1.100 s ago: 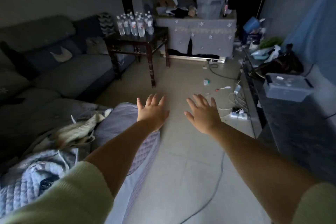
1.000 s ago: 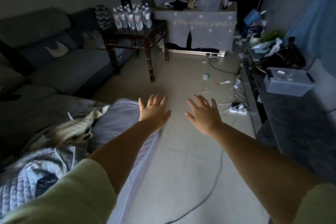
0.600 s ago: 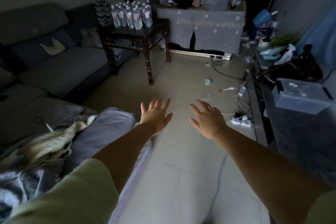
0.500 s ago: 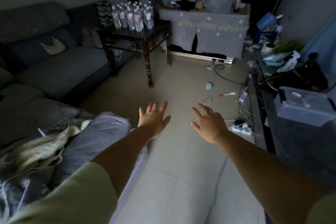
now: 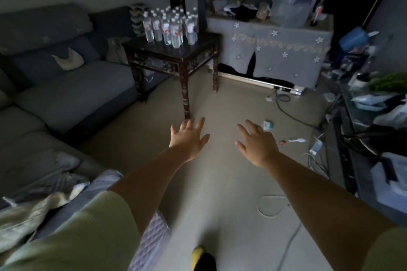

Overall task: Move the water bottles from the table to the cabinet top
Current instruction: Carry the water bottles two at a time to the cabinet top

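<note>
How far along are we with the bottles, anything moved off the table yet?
Nothing looks done: the water bottles stand clustered on the dark wooden table. In hand: nothing, the left hand and right hand are open and empty, stretched out over the floor short of the table. Left: every bottle has yet to go to the cabinet top on the right.

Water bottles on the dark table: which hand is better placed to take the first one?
Left, marginally. The left hand lines up below the table and the water bottles; the right hand sits further right. Both are open, empty and well short.
</note>
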The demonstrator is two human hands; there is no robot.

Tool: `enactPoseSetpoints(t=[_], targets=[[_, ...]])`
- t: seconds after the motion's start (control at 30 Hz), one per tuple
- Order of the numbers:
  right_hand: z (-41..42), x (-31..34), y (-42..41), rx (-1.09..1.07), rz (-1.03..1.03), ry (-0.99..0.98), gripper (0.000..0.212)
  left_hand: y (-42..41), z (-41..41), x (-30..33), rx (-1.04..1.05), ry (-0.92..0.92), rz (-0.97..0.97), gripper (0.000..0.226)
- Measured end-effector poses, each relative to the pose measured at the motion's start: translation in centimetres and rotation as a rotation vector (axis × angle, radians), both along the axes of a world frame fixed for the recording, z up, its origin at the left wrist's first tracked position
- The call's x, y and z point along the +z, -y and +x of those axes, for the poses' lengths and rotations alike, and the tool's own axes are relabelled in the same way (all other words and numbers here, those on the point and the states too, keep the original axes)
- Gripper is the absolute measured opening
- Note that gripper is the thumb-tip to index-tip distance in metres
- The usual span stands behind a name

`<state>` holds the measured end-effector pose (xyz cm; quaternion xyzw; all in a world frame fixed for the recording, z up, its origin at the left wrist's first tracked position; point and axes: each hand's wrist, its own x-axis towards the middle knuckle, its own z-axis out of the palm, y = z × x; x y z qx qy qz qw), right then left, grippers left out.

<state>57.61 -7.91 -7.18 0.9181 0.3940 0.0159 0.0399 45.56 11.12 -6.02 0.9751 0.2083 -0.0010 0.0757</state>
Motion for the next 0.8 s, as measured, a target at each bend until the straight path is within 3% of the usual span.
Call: enactPoseSetpoints(t=[0.3,0.5,0.8], targets=[[18.3,4.1,-12.8,-0.039,0.064,0.019,0.059,-13.8,18.1,3.8,0.018,0.041,0.018,0.064],[30.1,3.0,-16.9,-0.084,0.044,-0.011,0.061,-19.1,28.8,2.6,-0.011,-0.025,0.027,0.064],[52.3,2.1,-26.0,0.043,0.009,0.022,0.062,-26.8,48.6,1.1,0.113,0.005,0.001,0.067]])
